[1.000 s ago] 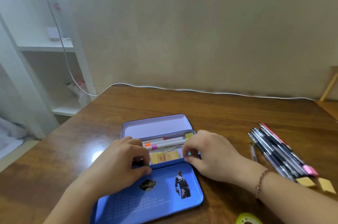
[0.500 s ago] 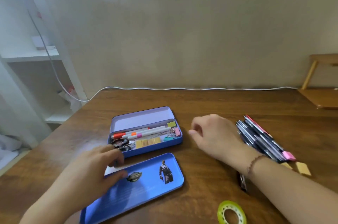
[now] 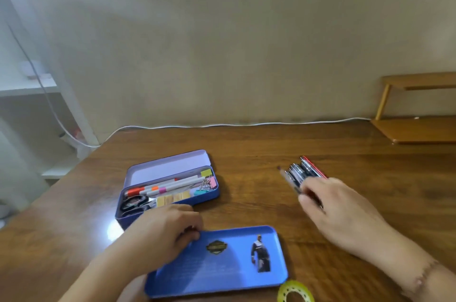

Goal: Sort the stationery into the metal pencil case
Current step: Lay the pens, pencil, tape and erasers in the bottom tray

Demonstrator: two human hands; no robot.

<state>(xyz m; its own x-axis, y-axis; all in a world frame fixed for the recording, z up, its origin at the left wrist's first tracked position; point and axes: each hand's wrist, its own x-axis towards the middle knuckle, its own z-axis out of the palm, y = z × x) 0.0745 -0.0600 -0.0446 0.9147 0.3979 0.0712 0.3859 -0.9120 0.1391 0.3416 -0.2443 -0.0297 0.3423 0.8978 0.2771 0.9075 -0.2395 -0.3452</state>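
The blue metal pencil case [image 3: 209, 197] lies open on the wooden desk, holding markers [image 3: 167, 187], scissors [image 3: 133, 203], yellow sticky notes [image 3: 174, 199] and binder clips [image 3: 206, 185]. Its loose blue tray [image 3: 222, 267] with a printed figure lies nearer to me. My left hand [image 3: 160, 235] rests curled on the tray's left end, fingers touching its rim. My right hand [image 3: 338, 210] covers the near end of a bundle of pens [image 3: 299, 173] to the right; the grip is blurred.
A yellow roll of tape [image 3: 294, 292] lies at the bottom edge beside the tray. A white cable [image 3: 246, 124] runs along the wall at the desk's back. A wooden stand [image 3: 417, 129] sits at the back right. White shelves [image 3: 29, 87] stand to the left.
My right hand left the case and moved right onto the pen bundle. My left hand drew back from the case onto the tray's end. The view shifted rightward.
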